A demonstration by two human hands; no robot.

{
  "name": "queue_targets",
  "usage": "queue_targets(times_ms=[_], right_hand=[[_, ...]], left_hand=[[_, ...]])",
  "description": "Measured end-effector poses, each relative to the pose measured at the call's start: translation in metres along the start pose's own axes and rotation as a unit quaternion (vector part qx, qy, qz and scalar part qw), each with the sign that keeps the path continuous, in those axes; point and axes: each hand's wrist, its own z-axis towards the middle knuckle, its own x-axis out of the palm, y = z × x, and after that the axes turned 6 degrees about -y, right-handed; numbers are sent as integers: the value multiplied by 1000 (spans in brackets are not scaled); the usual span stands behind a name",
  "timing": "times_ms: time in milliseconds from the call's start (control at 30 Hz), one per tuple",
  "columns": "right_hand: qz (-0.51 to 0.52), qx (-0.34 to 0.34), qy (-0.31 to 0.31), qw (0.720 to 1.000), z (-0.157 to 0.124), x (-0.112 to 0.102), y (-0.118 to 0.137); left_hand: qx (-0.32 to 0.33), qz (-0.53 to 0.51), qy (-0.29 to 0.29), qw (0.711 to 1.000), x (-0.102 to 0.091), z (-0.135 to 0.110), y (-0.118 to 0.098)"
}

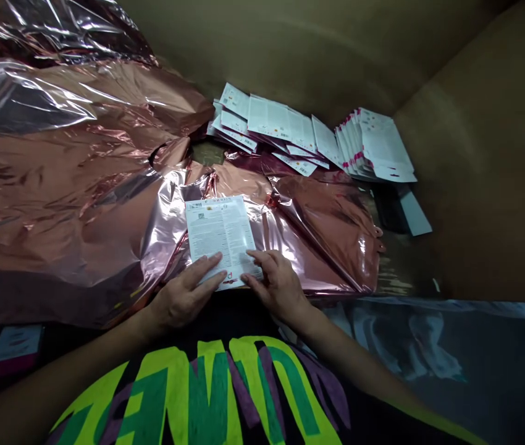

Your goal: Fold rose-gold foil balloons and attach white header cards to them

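Note:
A white printed packet [218, 238] with text columns, a barcode and a small code square lies on crumpled rose-gold foil [327, 228], in front of my body. On its lower left part rest the outstretched fingers of my left hand [183, 296]. My right hand [278, 284] touches the packet's lower right edge, its thumb and index finger apart and bent. Neither hand is closed around the packet.
Behind the foil, a loose pile of similar white packets [276, 120] leans beside an upright row of packets [383, 145]. Brown walls [489, 142] rise at the back and right. More foil [58, 185] spreads left. A white-and-pink packet [12, 349] lies at lower left.

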Motion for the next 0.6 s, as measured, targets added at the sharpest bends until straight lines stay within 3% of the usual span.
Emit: queue_targets(times_ms=[67, 167, 233, 333, 400, 500, 533, 600], right_hand=[[-34, -61, 11, 997, -5, 8, 7], [-82, -140, 86, 983, -16, 11, 10], [-119, -103, 101, 982, -24, 3, 4], [-168, -23, 24, 985, -31, -13, -6], [-155, -25, -48, 986, -27, -14, -3], [-94, -85, -148, 981, -3, 8, 10], [-69, -99, -182, 976, 11, 17, 11], [-1, -73, -229, 971, 51, 26, -1]], left_hand=[[52, 22, 29, 998, 1, -2, 4], [72, 39, 60, 995, 2, -7, 9], [73, 41, 62, 995, 1, -7, 10], [53, 29, -3, 998, -14, 6, 1], [5, 9, -97, 995, -30, 27, -15], [-178, -44, -231, 956, -45, 67, -39], [-242, -68, -240, 938, -48, 79, -39], [-288, -45, -211, 933, -55, 92, -20]])
